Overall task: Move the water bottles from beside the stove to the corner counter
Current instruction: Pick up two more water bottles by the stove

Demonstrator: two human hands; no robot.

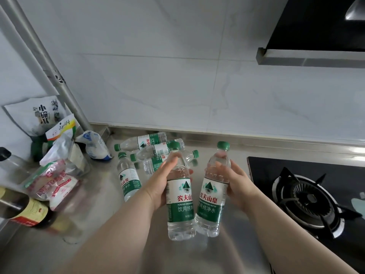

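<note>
Head view, starting at the grip: I see the left hand (160, 184) with its fingers (171, 162) curled round the clear upper body of the left bottle (179, 196), one fingertip showing past its far edge. The right hand (239, 186) wraps the right bottle (212, 196) the same way. Both bottles run lengthwise up the frame, green caps toward the wall (177, 86) and bases toward me. The left one is nearly straight. The right one leans its cap rightward, so the bases almost meet below the fingers while the caps stand apart above them. Both are held over the steel counter (98, 224), labels just under the fingers. Just beyond the left fingertips a heap of bottles (150, 147) lies sideways against the wall. Left of that hand sits a single bottle (128, 177), cap toward the wall; I cannot tell whether it stands or lies. Farther left are food bags (55, 175), and right of the right hand is the stove (308, 200).
</note>
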